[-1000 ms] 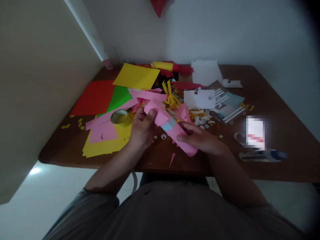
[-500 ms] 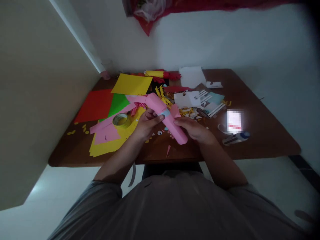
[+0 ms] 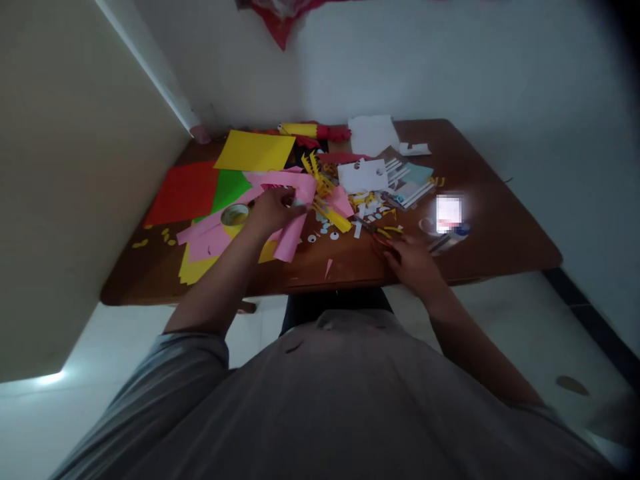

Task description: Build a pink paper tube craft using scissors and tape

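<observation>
My left hand (image 3: 270, 212) is closed around the pink paper tube (image 3: 289, 241), which slants toward the table's front edge and bends at its far end. Part of the tube is hidden behind my fingers. To the right, my right hand (image 3: 414, 262) has its fingers at the red and yellow handles of the scissors (image 3: 381, 235), whose blades point left. Between the hands lie two googly eyes (image 3: 334, 236), a folded yellow strip (image 3: 337, 219) and small pale paper scraps (image 3: 325, 227).
A tape roll (image 3: 235, 215) rests on pink and yellow paper at left. Behind are red (image 3: 183, 193), green (image 3: 231, 190) and yellow sheets (image 3: 255, 151), plus a yellow-and-red paper figure (image 3: 315, 131). A glue bottle (image 3: 447, 239) and a bright blurred rectangle (image 3: 449, 213) are at right.
The tube has moved left and down in my left hand, and its near end has swung leftward. My right hand has left it and reached right to the scissors.
</observation>
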`<state>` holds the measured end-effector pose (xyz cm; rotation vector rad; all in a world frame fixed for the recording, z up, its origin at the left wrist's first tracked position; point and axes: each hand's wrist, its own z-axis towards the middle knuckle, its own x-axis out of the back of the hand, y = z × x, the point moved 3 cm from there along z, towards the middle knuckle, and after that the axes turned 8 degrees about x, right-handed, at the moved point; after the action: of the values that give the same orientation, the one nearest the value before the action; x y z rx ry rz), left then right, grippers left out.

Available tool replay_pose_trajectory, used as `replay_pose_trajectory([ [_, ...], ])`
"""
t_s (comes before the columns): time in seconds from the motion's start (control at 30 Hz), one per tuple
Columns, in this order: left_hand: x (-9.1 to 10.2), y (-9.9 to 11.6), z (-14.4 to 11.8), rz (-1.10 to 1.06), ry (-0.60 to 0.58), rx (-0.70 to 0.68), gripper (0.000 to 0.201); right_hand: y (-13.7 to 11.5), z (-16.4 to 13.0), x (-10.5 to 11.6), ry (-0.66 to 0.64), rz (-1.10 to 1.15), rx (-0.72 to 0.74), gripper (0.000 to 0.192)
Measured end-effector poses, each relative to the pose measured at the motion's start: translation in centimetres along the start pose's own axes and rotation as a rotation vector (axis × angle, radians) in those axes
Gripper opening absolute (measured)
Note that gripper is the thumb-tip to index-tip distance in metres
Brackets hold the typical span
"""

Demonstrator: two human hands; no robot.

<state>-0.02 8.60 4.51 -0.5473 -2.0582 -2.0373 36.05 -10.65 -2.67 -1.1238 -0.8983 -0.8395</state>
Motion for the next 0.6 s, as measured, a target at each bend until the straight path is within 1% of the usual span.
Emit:
replay_pose_trajectory([
  [0.1,-0.2,-0.6,0.7,0.153,0.061,0.013,0.052,0.4,1.0,-0.1,-0.048,-0.050,-0.027,0.046],
  [0.17,-0.2,-0.4,-0.2,0.197,0.096,0.003,0.059,0.5,1.8,0.1,-0.062,-0.065,-0.052,0.049],
  [0.2,0.0,-0.2,-1.3,0.201,0.116,-0.014,0.061,0.6,2.3,0.2,-0.073,-0.074,-0.065,0.048],
  [0.23,0.3,-0.1,-2.8,0.199,0.135,-0.035,0.059,0.6,2.6,0.3,-0.086,-0.082,-0.076,0.044],
  [0.27,0.6,0.0,-4.7,0.189,0.152,-0.059,0.052,0.6,2.9,0.5,-0.102,-0.090,-0.086,0.039],
  [0.3,0.9,-0.2,-7.0,0.175,0.157,-0.073,0.037,0.6,3.1,0.6,-0.119,-0.098,-0.095,0.033],
  [0.33,1.1,-0.6,-9.5,0.167,0.125,-0.063,0.026,0.5,3.2,0.8,-0.133,-0.105,-0.103,0.028],
  [0.37,0.8,-1.3,-12.1,0.149,0.009,-0.015,0.031,0.4,3.3,0.9,-0.142,-0.112,-0.113,0.026],
  [0.4,-0.2,-2.5,-14.7,0.075,-0.252,0.121,0.031,0.3,3.3,1.1,-0.144,-0.117,-0.125,0.025],
  [0.43,-1.2,-3.7,-17.0,0.049,-0.375,0.192,0.030,0.2,3.2,1.2,-0.143,-0.121,-0.137,0.026],
  [0.47,-2.3,-4.9,-18.9,0.009,-0.434,0.255,0.028,0.2,3.0,1.3,-0.137,-0.122,-0.150,0.027],
  [0.5,-3.7,-6.3,-20.4,-0.137,-0.451,0.382,0.025,0.1,2.9,1.4,-0.132,-0.125,-0.162,0.029],
  [0.53,-5.1,-7.5,-21.4,-0.206,-0.416,0.424,0.025,0.1,2.7,1.5,-0.121,-0.122,-0.178,0.031],
  [0.6,-8.3,-9.5,-22.2,-0.295,-0.341,0.464,0.028,0.1,2.1,1.6,-0.072,-0.051,-0.230,0.033],
])
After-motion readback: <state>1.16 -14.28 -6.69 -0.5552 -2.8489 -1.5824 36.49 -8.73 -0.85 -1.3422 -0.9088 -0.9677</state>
